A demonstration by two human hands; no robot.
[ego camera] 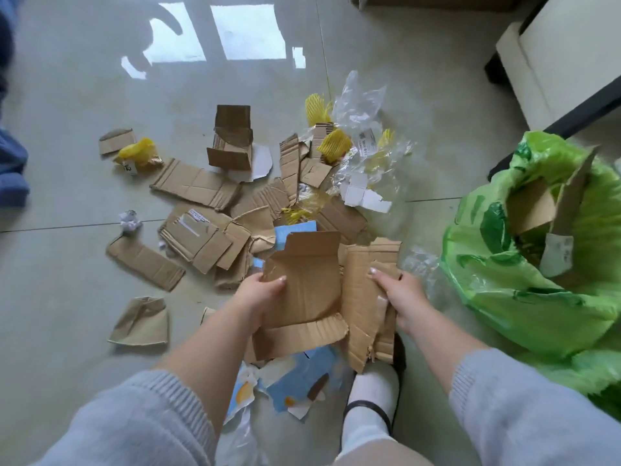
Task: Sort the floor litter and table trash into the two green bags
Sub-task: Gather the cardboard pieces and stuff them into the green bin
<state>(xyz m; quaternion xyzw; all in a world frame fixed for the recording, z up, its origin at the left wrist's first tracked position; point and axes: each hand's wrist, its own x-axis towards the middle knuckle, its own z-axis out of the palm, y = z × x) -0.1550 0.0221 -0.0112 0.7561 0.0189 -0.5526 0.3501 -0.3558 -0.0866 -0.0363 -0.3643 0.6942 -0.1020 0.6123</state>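
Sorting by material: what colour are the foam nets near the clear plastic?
Yellow foam nets, clearest in the head view.

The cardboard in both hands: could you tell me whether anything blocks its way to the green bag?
Nothing visible does. The left hand and right hand hold the cardboard just beside the green bag, whose mouth gapes open, though cardboard scraps already fill part of it.

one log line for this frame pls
left hand: grips cardboard piece | right hand: grips torn cardboard | green bag: open, right
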